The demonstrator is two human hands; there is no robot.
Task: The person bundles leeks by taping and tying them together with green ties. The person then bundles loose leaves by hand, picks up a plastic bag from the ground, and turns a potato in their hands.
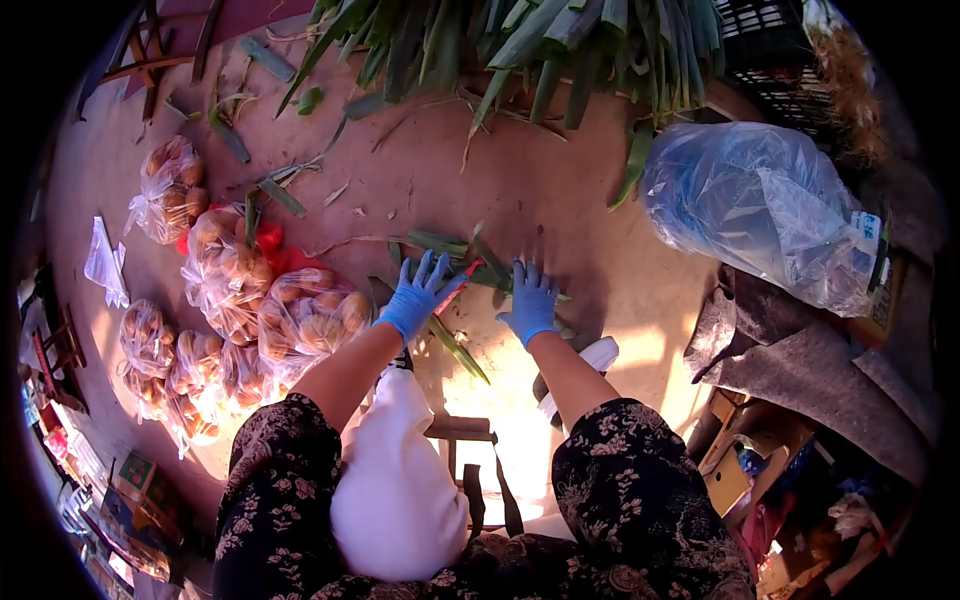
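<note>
Both of my hands wear blue gloves and reach down over the floor with fingers spread. My left hand (413,298) is open beside a thin red strip-like thing (458,286); whether it touches the strip I cannot tell. My right hand (531,303) is open, palm down, at the right end of some loose green leek leaves (489,266). A longer leaf piece (458,350) lies just below the left hand. More cut leaf pieces (437,242) lie just beyond the fingertips.
Several clear bags of round brownish produce (312,318) stand on the left. A large pile of leeks (560,50) lies at the top. On the right are a big clear plastic bag (750,205), a grey cloth (800,370) and a black crate (775,60). Leaf scraps (282,197) litter the floor.
</note>
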